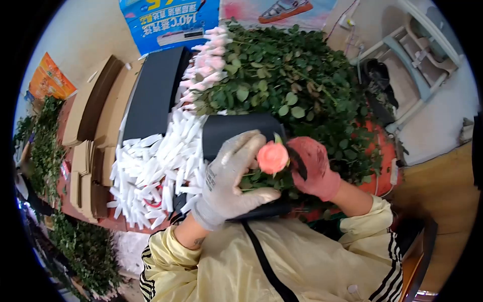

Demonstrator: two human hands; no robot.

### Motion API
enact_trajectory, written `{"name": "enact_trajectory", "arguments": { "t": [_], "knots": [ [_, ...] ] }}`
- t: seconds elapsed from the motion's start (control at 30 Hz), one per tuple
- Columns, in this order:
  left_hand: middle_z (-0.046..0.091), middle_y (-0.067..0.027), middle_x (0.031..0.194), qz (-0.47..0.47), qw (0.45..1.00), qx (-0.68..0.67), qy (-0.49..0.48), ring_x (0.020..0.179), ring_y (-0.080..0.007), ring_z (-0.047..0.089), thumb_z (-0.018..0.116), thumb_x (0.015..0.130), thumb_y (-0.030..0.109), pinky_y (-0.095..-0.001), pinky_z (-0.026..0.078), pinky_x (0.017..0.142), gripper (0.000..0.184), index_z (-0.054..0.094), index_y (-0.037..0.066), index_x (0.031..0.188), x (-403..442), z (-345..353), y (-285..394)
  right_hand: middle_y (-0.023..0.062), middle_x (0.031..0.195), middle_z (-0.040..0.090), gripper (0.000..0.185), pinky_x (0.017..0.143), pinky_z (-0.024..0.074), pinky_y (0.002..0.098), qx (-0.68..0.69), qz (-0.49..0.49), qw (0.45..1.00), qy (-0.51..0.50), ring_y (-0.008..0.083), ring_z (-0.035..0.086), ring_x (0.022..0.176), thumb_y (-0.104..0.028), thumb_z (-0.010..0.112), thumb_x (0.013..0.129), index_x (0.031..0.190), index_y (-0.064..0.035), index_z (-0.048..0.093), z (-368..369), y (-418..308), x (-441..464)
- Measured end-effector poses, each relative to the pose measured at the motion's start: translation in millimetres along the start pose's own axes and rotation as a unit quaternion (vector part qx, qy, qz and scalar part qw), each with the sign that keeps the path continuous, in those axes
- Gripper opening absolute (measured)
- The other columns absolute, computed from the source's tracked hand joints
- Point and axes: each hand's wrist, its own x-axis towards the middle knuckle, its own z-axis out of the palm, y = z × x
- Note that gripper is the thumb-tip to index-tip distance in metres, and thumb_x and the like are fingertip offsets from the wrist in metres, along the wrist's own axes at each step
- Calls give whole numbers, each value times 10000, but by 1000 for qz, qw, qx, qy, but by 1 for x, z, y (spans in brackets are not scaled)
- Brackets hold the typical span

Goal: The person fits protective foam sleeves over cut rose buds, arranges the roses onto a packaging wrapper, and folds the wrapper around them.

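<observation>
Loosely spread, the left hand (231, 176) in its pale glove cups one side of the coral-pink rose (273, 157), lying at 8 to 9 o'clock from it. Its fingers reach up together beside the bloom and its thumb stands well away from them, leaving a wide gap at the flower's 7 o'clock where green leaves show; whether a fingertip presses on the petals or the stem, I cannot tell. At 3 o'clock, the right hand (314, 168), gloved in red, is curled, with a dark curved piece (299, 160) along the side facing the rose; how firmly it is gripped is hidden. The bloom faces up between both hands, a green sepal pointing to 12 o'clock.

Room between the hands is narrow and the rose takes up most of it. Close by at 10 o'clock, the black pad (236, 132) shows its surface above the left fingers. The leafy heap (297, 75) rises at 12 and curves round to 2, its edge just beyond the right hand. White sleeves (156, 171) lie piled at 9, near the left wrist. Pink-and-white wrapped heads (209, 65) line up at 11, and the dark board (153, 95) sits farther out at 10. The cream jacket (287, 256) bounds the work at 6. At 3, the red tabletop (387, 156) ends beside a wood-coloured floor (445, 186).
</observation>
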Motion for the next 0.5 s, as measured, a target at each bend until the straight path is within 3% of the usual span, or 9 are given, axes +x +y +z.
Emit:
{"name": "enact_trajectory", "arguments": {
  "t": [0.07,0.13,0.27,0.5],
  "knots": [
    [587,-182,1091,62,997,8,-46,967,-312,590,762,619,182,-357,465,828,583,560,-24,1126,13,9,6,161,1040,559,470,840,472,434,-14,-8,1000,4,343,554,963,-68,667,578,1029,14,564,-9,-7,-4],
    [628,-173,984,90,995,-15,-40,903,-302,615,751,627,156,-351,477,800,486,595,-27,1050,18,19,15,160,1048,562,481,848,474,439,34,-3,999,-8,339,555,972,-64,669,566,1029,13,565,-9,-1,-13],
    [638,-170,973,27,995,-80,-49,870,-294,630,745,613,115,-341,486,780,434,618,-22,1004,21,24,33,161,1052,562,493,848,476,454,-25,-18,999,42,341,554,976,-65,675,552,1026,12,564,-20,-7,-18],
    [648,-180,957,85,994,-48,-56,839,-297,641,727,609,72,-333,499,754,354,634,-29,935,22,26,37,166,1073,563,495,836,482,478,6,-40,998,46,348,563,984,-76,683,541,1013,11,564,-16,-2,-21]
  ]
}}
